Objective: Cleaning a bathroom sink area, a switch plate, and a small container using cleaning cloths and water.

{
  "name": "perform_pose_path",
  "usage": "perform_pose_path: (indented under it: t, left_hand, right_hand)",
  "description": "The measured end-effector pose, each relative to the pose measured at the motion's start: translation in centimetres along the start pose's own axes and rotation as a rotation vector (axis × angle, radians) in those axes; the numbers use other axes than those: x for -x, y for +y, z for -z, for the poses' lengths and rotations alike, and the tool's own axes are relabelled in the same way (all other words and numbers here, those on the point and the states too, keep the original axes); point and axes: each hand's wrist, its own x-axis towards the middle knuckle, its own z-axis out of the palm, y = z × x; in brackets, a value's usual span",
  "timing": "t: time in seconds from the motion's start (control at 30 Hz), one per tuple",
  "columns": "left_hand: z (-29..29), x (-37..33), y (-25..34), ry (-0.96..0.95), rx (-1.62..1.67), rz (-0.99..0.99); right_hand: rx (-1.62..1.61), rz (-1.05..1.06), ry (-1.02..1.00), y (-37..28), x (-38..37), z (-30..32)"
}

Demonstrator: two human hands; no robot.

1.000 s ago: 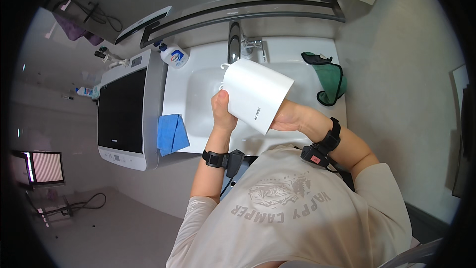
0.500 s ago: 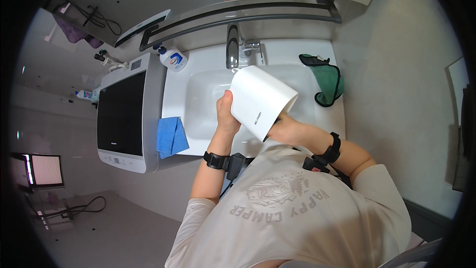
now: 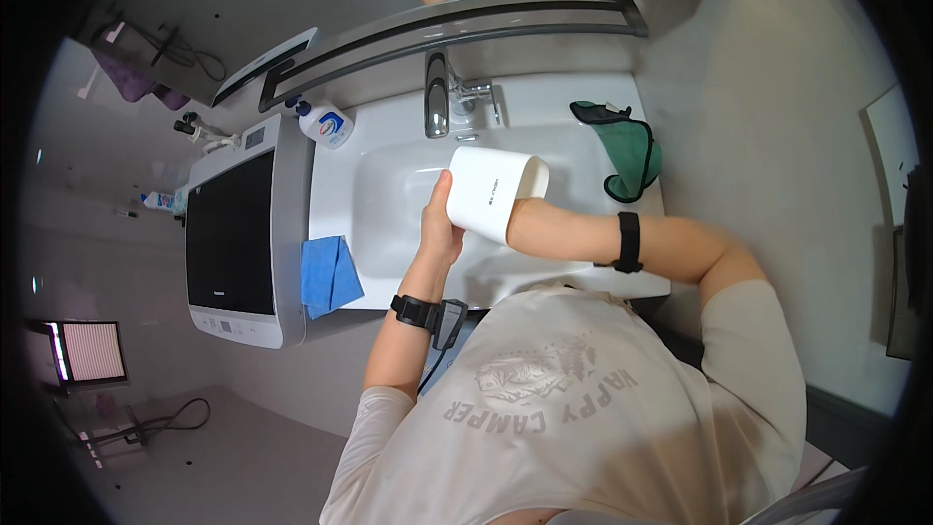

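Observation:
A white, rounded plastic container [image 3: 478, 185], like a small bin, is tipped on its side above the white sink [image 3: 374, 214], its mouth facing right. My left hand [image 3: 439, 221] grips its left side, thumb up along the wall and the other fingers hidden beneath. Into the mouth goes my right hand [image 3: 528, 221]; only its wrist end shows, and its fingers are out of sight inside. Whether they hold anything cannot be seen. Beyond the container stands a chrome faucet [image 3: 437, 97].
A green cloth with black edging [image 3: 634, 157] lies on the sink's right rim. A folded blue cloth [image 3: 330, 275] rests at the left front corner, a white pump bottle [image 3: 325, 124] at the back left. Left stands a small washing machine [image 3: 292, 204]; a dark rail [image 3: 457, 39] runs behind.
My right hand has gone deeper into the container, its forearm now more level. The container has turned, its mouth now facing more to the right, and sits slightly lower.

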Motion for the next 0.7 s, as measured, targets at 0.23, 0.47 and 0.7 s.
perform_pose_path:
  t: [0.23, 0.47, 0.7]
  left_hand:
    - [0.4, -0.1, -0.2, 0.066, -0.122, 0.087]
    - [2.4, -0.1, -0.8, 0.045, 0.021, 0.254]
    - [1.0, 0.0, -0.2, 0.020, -0.088, 0.169]
  right_hand:
    - [0.054, 0.095, -0.054, 1.7, -0.5, -2.7]
    - [-0.029, 0.291, 0.104, 1.8, -0.6, -1.7]
    - [0.143, 0.058, 0.065, 0.2, -2.3, -2.3]
